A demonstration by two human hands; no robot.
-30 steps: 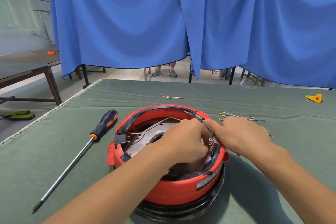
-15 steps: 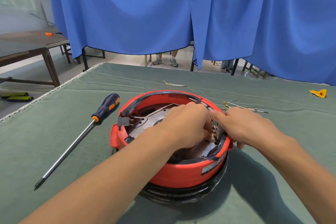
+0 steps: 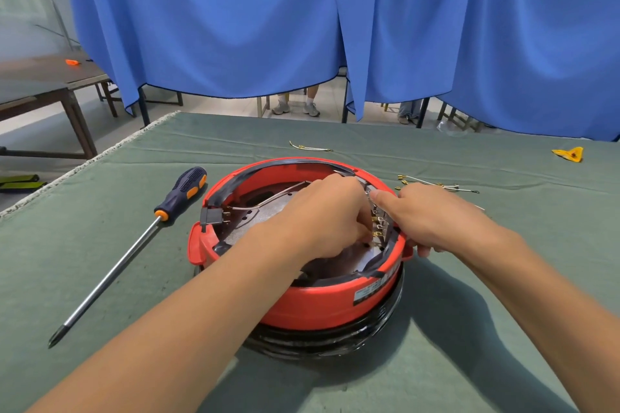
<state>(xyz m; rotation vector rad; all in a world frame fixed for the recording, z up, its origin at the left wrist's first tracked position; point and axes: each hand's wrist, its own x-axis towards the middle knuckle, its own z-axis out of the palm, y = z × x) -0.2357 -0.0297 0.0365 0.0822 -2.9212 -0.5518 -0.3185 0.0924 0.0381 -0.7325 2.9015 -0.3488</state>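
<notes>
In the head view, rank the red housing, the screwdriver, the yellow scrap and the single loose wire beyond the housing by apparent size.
1. red housing
2. screwdriver
3. loose wire and yellow scrap, unranked: both are small and far from the camera; the wire looks longer, the scrap broader.

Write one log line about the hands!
left hand: fingers at terminals | right hand: grips red appliance | screwdriver: on table

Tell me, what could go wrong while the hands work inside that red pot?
The left hand reaches among small brass terminals inside the red pot; fingers might get pricked, or a tab might bend. Only the right hand grips the rim, so the pot might slip on the cloth.
</notes>
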